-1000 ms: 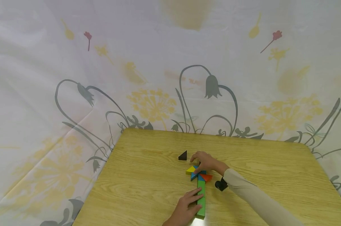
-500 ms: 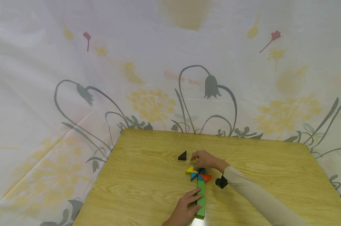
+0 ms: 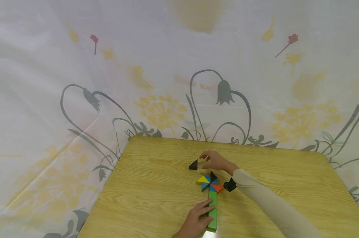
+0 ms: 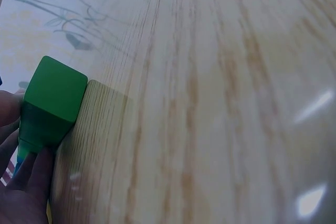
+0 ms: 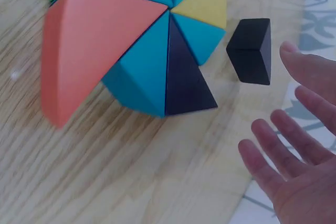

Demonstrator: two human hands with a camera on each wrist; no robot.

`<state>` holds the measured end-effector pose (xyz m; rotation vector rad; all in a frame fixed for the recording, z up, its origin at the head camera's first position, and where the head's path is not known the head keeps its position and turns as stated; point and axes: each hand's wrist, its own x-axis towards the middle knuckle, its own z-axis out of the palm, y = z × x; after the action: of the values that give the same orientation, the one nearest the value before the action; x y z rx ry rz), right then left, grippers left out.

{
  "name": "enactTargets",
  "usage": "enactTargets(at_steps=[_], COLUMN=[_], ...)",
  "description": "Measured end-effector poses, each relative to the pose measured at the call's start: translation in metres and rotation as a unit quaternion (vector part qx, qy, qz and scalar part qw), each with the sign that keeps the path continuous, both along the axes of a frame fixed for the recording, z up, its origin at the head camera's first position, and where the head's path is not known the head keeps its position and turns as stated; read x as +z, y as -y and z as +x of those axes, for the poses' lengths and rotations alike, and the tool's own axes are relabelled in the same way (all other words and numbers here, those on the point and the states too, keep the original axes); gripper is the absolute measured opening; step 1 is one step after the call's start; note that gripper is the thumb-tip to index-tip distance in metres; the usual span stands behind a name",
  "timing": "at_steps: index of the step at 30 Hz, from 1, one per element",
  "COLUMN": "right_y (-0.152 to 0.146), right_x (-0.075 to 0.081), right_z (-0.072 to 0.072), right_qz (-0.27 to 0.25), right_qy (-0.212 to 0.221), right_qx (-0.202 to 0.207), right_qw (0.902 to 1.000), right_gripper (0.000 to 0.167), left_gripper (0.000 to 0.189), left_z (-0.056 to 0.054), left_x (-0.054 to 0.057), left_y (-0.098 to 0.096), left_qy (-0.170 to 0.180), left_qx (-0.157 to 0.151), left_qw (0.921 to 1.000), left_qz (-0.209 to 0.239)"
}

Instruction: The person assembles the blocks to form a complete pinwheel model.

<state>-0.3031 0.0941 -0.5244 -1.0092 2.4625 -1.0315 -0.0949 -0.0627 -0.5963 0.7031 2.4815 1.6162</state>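
Note:
In the head view my left hand [image 3: 194, 218] rests its fingers on a row of green blocks [image 3: 213, 196]. The left wrist view shows a green block's end face [image 4: 55, 87] with fingertips against its side. Above the row, triangular blocks meet point to point like a pinwheel: blue ones [image 3: 205, 187], a yellow one [image 3: 201, 179], a red one [image 3: 217, 188] and a black one [image 3: 213, 176]. My right hand [image 3: 213, 161] hovers beyond them, fingers spread and holding nothing. Just left of its fingertips lies a loose black triangular block [image 3: 193, 165].
Everything lies on a wood-grain table [image 3: 155, 185] with rounded far corners. A pale curtain printed with flowers [image 3: 167, 66] hangs behind the far edge. A small dark device [image 3: 230, 185] sits at the right wrist, by the sleeve [image 3: 262, 195].
My right hand has moved off the pinwheel, away from me toward the loose black block, uncovering the black triangle among the blue ones. My left hand stays on the green blocks.

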Motion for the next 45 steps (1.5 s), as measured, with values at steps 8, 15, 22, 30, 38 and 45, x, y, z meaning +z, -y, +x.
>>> enactTargets(at_steps=[8, 15, 22, 30, 38, 45], right_y=[0.017, 0.035, 0.046, 0.064, 0.064, 0.063], right_x=[-0.013, -0.025, -0.025, -0.028, -0.029, -0.023], right_z=[-0.004, -0.006, -0.001, 0.008, 0.007, 0.012], right_qz=[-0.036, -0.047, -0.062, -0.07, -0.053, -0.022], right_qy=[0.045, 0.035, 0.017, 0.027, -0.007, 0.012], right_qx=[-0.028, -0.049, -0.059, -0.097, -0.043, -0.084], right_qw=[0.9979, 0.9971, 0.9962, 0.9925, 0.9976, 0.9961], right_gripper=[0.046, 0.034, 0.03, 0.046, 0.037, 0.034], left_gripper=[0.042, 0.04, 0.04, 0.041, 0.04, 0.039], left_z=[-0.001, -0.001, -0.001, -0.001, -0.001, -0.001], left_x=[0.001, -0.001, -0.003, 0.001, -0.001, -0.001], left_y=[-0.001, -0.002, -0.001, 0.0, 0.001, 0.003], left_qy=[0.002, -0.03, -0.015, -0.011, -0.027, -0.019], left_qx=[-0.008, -0.018, -0.028, -0.016, -0.015, -0.022], left_qw=[1.0, 0.9991, 0.9991, 0.9997, 0.9994, 0.9993], left_qz=[0.003, 0.024, 0.028, 0.017, 0.014, 0.022])
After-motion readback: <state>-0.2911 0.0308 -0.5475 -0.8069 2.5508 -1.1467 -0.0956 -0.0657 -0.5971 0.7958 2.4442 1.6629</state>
